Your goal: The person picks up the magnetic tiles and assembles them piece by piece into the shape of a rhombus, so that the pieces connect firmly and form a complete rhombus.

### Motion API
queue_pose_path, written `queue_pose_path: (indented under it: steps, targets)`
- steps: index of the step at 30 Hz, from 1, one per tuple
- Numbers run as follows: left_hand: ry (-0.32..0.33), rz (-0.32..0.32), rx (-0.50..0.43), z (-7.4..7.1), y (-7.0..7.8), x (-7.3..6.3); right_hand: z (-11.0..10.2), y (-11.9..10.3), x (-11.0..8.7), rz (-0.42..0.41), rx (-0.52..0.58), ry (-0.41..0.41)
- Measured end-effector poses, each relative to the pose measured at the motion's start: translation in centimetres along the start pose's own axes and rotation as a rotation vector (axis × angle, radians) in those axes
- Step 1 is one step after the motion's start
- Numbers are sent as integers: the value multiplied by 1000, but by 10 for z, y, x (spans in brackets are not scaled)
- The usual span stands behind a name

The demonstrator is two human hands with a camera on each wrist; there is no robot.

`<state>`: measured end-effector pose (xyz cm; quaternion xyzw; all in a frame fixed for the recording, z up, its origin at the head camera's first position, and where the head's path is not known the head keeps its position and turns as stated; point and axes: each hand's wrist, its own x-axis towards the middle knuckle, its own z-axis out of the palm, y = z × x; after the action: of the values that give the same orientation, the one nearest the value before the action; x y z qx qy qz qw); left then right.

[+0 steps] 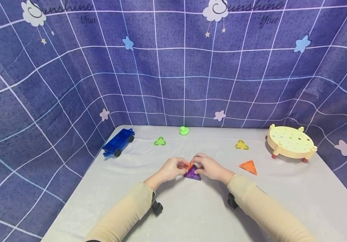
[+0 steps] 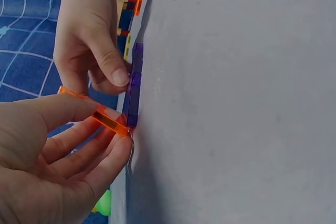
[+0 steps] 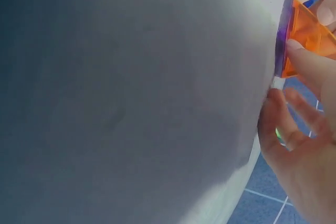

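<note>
1. The orange tile [image 3: 307, 22] is pinched between the thumb and fingers of the left hand [image 1: 172, 168]; it is held raised and tilted, its lower edge along the purple tile [image 1: 192, 174], touching or nearly so.
2. The purple tile is laid flat on the desk [image 1: 188, 215], near its middle, between the two hands. It appears to be gripped by the right hand [image 1: 210, 167]: the thumb is pressed on it and the fingers are bent close to its edge, partly hidden.
3. The step in hand is judged to be the joining of the two tiles edge to edge; whether the edges are fully seated cannot be told.
4. For the next move, the purple tile should be kept steady while the orange one is lined up and the seam is checked before the grip is eased.
5. Beyond the hands, a green tile [image 1: 160, 141], a yellow tile [image 1: 242, 145] and a second orange tile [image 1: 250, 167] are left apart, within ready reach should more be added.
</note>
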<state>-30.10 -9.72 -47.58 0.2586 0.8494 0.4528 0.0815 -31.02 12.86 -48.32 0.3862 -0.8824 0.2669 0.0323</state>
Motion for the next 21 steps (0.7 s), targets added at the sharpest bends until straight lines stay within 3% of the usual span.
queue_pose_path:
  steps: [6,15,18,21]
  targets:
    - [7,14,25,0,2,0,1,-1,-1,-52,-103,9]
    - [27,30,108,0,-1,3,2,-3,-1,-39,-148,34]
    - [35,57,134,-6,-3,3,2,-3,-1,-30,-165,39]
    - [82,51,177,-21,-7,6,1,-3,-1,-22,-180,36]
